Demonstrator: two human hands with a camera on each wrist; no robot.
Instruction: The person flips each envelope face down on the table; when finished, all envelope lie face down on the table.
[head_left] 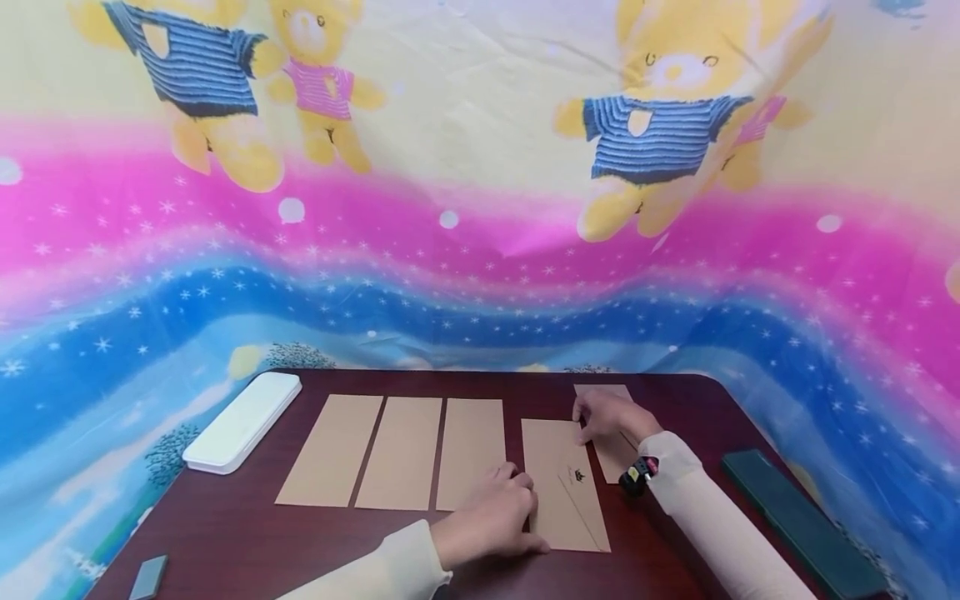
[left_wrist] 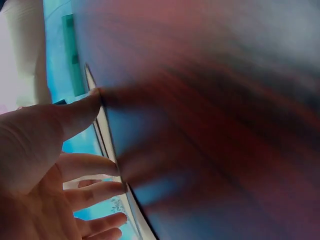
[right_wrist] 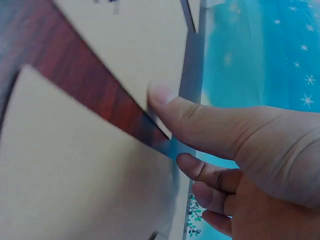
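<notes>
A kraft-brown envelope (head_left: 558, 475) lies flat on the dark table, with a small black crown print and a slanted flap line. My left hand (head_left: 495, 512) touches its left edge, thumb near the lower corner; in the left wrist view the fingers (left_wrist: 90, 195) are spread along a paper edge. At the envelope's upper right corner is my right hand (head_left: 611, 417). Its thumb (right_wrist: 165, 97) rests on that corner in the right wrist view, the other fingers loosely bent. Partly under the right hand lies another brown envelope (head_left: 611, 462).
Three more brown paper rectangles, a left one (head_left: 330, 450), a middle one (head_left: 397, 452) and a right one (head_left: 476, 442), lie in a row. A white case (head_left: 243, 423) stands far left, a small grey block (head_left: 148, 577) near left, a dark green case (head_left: 802, 521) at right.
</notes>
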